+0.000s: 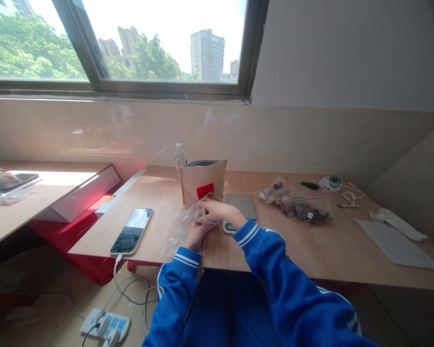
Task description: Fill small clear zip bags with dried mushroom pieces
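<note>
Both my hands work on a clear plastic zip bag [180, 226] lying on the wooden table [311, 246]. My left hand [196, 233] lies under or inside the bag and grips it from below. My right hand [219, 210] pinches the bag's upper edge by its red seal strip. Just behind the hands stands a brown paper pouch [202, 185] with a red label, open at the top. A small grey digital scale [240, 208] lies right of my right hand, partly hidden by my wrist. Both sleeves are blue with white stripes.
A phone [132, 231] on a charging cable lies left of the bag. Several filled clear bags [296, 202] lie at the right, with a green screwdriver [308, 184], a white round device [331, 182] and grey sheet [396, 246]. A small bottle [180, 156] stands behind the pouch. A power strip [106, 325] is on the floor.
</note>
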{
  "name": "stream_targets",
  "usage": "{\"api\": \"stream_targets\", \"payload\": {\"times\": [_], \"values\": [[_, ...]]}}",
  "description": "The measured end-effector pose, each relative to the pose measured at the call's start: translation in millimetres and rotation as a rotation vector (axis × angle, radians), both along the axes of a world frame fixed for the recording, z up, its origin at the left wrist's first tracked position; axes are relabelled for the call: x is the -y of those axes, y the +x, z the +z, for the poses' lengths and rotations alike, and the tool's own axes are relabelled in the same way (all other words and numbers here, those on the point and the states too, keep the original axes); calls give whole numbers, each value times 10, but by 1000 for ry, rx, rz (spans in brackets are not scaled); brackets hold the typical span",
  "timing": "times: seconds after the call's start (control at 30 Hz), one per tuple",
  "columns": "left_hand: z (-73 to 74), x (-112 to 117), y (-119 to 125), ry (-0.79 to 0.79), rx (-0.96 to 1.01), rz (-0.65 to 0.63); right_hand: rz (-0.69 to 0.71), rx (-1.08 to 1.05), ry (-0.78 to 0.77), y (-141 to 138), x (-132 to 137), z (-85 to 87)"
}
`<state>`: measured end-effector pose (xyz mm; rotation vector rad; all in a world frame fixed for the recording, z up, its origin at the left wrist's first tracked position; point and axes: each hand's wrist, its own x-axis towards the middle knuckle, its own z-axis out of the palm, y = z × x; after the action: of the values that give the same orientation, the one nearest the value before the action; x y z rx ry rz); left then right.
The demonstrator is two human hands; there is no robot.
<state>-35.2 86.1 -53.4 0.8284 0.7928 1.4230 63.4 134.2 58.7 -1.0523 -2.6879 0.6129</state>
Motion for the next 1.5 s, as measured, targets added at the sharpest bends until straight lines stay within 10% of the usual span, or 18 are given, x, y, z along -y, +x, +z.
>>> {"api": "stream_targets", "payload": {"times": [0.53,1.5], "values": [[-36,-15,-16,61,-129,15,60,67,-123,254,-12,7],[33,0,-14,74,-74,101,-60,-449,-157,388,83,85]]}}
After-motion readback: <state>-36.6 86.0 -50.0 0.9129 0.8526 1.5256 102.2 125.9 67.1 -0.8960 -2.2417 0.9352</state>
